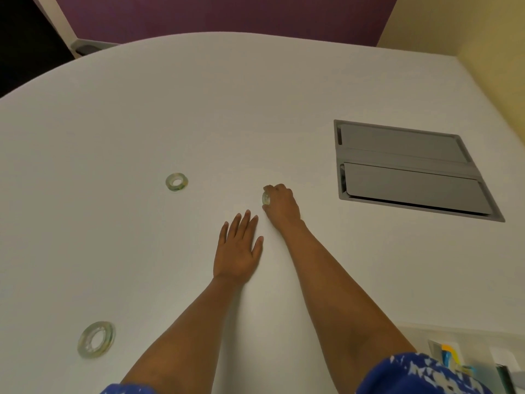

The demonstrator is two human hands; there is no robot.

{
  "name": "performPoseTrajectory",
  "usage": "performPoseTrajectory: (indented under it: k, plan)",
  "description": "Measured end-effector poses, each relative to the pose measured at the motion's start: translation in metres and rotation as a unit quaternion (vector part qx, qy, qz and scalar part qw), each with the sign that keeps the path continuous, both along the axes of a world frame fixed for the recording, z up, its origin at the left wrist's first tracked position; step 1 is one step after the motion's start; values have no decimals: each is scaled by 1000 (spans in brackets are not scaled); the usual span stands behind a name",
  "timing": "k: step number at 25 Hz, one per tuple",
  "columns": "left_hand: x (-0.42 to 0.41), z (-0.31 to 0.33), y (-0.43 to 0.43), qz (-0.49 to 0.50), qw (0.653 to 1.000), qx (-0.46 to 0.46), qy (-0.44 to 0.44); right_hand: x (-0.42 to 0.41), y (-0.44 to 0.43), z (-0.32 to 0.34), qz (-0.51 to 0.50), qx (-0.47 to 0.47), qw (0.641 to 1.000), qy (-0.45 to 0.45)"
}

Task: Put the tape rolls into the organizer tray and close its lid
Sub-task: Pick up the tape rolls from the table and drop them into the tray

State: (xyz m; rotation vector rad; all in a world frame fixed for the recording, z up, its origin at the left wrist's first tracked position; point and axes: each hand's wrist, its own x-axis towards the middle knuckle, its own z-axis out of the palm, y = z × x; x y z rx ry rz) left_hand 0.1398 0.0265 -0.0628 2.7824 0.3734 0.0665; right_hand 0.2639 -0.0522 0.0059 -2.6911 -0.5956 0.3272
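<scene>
- Head view: right hand (279, 199) clenched around a small clear tape roll (266, 198) at table (199, 109) centre.
- left hand (238, 248) flat, palm down, fingers spread, grasping nothing, just near-left of the right.
- second tape roll (176, 182) lies flat, far left of the hands.
- third tape roll (96, 339) near left.
- grey hatch (412, 169) set in tabletop, right.
- organizer tray (468, 362) at near-right corner, partly cropped.

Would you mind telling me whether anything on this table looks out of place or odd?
Nothing looks damaged or spilled. Two tape rolls lie loose and flat on the white table, one far left and one near left, well apart. The right hand grips a third roll; the left hand rests flat.
</scene>
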Motion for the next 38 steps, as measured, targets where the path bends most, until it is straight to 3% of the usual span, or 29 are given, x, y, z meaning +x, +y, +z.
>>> performPoseTrajectory:
  k: [11,25,38]
  plan:
    - [-66,6,-39,-6,999,1,40,-69,-67,30,-67,100,993,3]
    - [-174,16,-98,-36,998,-13,52,-180,-187,54,-145,143,979,-15]
    - [-191,17,-110,-29,997,-23,64,-217,-242,34,-187,36,982,12]
